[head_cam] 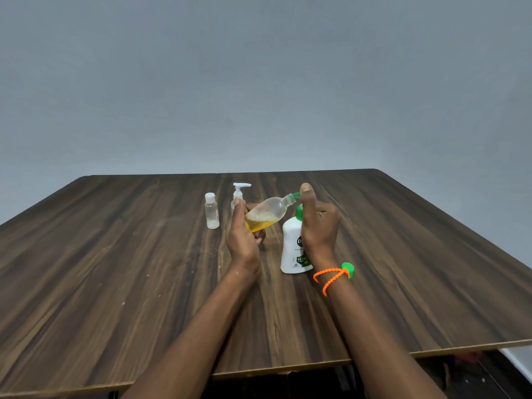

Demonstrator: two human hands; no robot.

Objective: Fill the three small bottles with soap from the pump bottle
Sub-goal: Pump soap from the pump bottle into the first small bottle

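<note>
My left hand [241, 234] grips a small clear bottle [266, 213], tilted with its open neck up and to the right against the green spout of the pump bottle. Foamy amber soap lies in its lower part. The white pump bottle [292, 249] with a green pump head stands upright on the table. My right hand [318, 223] rests on that pump head, thumb raised. A second small bottle [212, 211] with a white cap stands to the left. Just behind my left hand stands a third small bottle [239, 192] with a white pump top, its body mostly hidden.
A green cap [348, 269] lies on the dark wooden table [115, 254] behind my right wrist, which wears an orange beaded band. The table's front edge runs close below my forearms. A plain grey wall rises behind the table.
</note>
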